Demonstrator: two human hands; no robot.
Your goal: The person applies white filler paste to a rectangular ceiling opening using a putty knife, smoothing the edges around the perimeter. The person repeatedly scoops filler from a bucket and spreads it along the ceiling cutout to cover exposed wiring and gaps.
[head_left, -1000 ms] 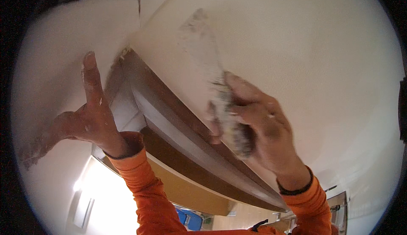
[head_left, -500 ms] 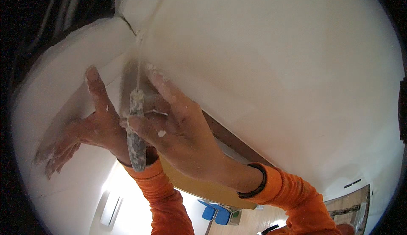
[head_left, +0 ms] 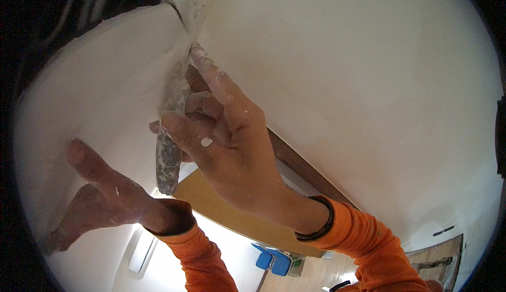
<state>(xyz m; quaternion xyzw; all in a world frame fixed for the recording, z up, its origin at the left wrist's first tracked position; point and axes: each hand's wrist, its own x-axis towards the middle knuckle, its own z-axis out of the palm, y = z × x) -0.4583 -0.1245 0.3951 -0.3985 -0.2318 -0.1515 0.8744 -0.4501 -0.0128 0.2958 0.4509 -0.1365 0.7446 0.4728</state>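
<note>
My right hand [head_left: 237, 139] grips a putty knife [head_left: 168, 168] by its dark handle, which is caked with whitish plaster. Its index finger stretches up to the inner corner seam [head_left: 193, 32], where two pale surfaces meet. The blade is mostly hidden and smeared, so its edge cannot be made out. To the lower left, my left hand [head_left: 113, 200] is empty, with thumb and fingers apart, close to the left pale surface [head_left: 105, 81]; whether it touches cannot be told. White specks of plaster dot both hands.
A dark gap with cables or pipes [head_left: 79, 12] lies beyond the broken upper-left edge. The broad white surface [head_left: 358, 81] fills the right side. Far below are a tan panel [head_left: 232, 215], blue chairs [head_left: 274, 260], a bright light and a wooden floor [head_left: 311, 273].
My right hand and the putty knife have moved up along the corner seam, the index finger now at the seam. My left hand has dropped lower and away from the knife.
</note>
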